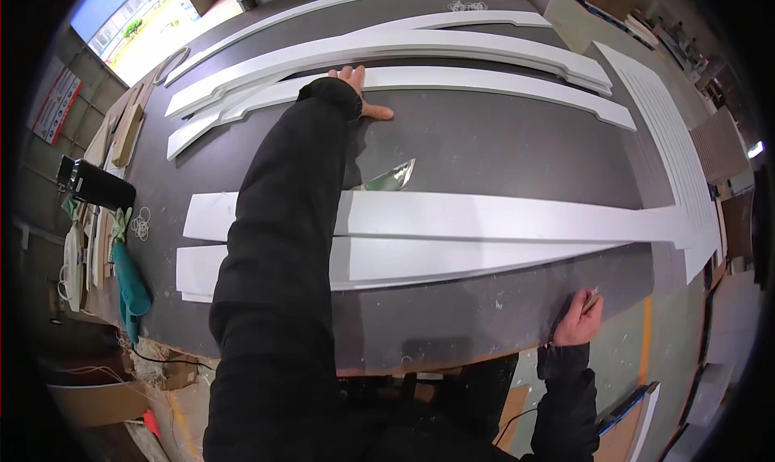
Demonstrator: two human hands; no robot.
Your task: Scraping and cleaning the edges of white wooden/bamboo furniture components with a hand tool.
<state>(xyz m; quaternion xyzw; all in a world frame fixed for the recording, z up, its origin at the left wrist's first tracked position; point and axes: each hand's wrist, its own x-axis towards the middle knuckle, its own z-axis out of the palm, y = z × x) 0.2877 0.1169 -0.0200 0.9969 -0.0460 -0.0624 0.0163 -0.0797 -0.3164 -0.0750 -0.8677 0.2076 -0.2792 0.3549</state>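
My left hand (359,93) reaches far across the dark worktable (484,147), fingers spread flat on a long curved white strip (484,80). My black sleeve crosses over two straight white strips (500,218) lying near me. A shiny metal blade (394,177) lies on the table just right of my forearm. My right hand (579,320) rests at the table's near edge, closed on a small thin tool (593,301) that is mostly hidden.
More curved white strips (452,46) lie at the far side, and a stack of white strips (678,163) runs down the right. A black box (95,183), a teal tool (129,280) and cords sit at the left edge. Boards lean on the floor.
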